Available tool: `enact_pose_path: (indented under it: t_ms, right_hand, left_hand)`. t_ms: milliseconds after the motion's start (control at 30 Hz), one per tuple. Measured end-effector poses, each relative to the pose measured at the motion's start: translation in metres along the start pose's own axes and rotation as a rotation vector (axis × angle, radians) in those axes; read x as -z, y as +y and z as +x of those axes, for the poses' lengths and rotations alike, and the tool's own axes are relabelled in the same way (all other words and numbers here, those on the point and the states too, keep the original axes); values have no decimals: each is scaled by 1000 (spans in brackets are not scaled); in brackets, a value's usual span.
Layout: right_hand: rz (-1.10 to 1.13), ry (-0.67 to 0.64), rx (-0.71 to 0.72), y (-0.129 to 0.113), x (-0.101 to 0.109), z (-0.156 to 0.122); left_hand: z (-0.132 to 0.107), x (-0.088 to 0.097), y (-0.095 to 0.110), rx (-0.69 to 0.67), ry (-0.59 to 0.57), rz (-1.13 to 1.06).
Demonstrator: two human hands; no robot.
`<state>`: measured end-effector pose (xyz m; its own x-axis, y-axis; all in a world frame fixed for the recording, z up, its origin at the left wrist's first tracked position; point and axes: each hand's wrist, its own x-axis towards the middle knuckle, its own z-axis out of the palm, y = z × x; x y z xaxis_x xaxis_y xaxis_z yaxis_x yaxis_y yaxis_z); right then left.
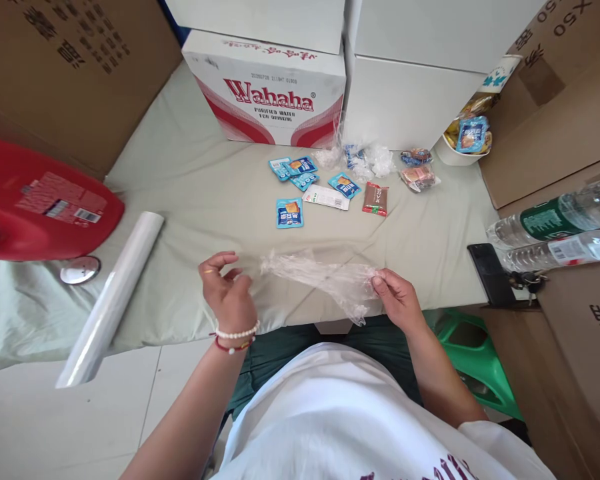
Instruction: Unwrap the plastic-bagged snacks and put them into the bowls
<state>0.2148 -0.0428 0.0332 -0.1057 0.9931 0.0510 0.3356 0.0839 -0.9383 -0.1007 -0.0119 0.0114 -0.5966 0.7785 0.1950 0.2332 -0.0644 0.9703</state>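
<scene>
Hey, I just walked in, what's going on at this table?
A person's right hand pinches one end of a thin, crumpled piece of clear plastic at the near edge of the table. The left hand is partly open by the other end, apparently not touching it. Farther back lie several blue packets and a brown packet. A plastic roll lies off to the left.

And it's a colourless, see-through plastic bag (325,272) at the near edge of the pale sage tablecloth (180,200)! Bright blue snack packets (289,215) beyond, red-and-white Wahaha carton (275,93) at the far edge!
</scene>
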Motion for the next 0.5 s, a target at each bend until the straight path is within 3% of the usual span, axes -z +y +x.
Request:
enact_pose_path:
  t_ms: [67,133,200,267,333,400,500]
  right_hand:
    - [-77,-13,82,-3,-5,-3]
    - [-95,-27,79,-4,-11,-4]
    - [-46,-18,-40,-2,-17,-5]
    - [65,23,-228,0,-22,-5]
    - [180,77,-395,4,-23,-4]
    - [205,107,-493,9,-16,-3]
    - [-58,48,-467,15,9,1]
  left_hand:
    - [-18,4,16,-228,-144,107]
    - [-36,0,32,-480,-497,171]
    - [-52,-11,40,-701,-803,259]
    - [-63,-24,37,-838,-1001,361]
    - [-69,-33,28,-893,-1101,463]
    - [-71,-36,18,-886,-1121,559]
    - [-65,-29,11,-825,-1117,621]
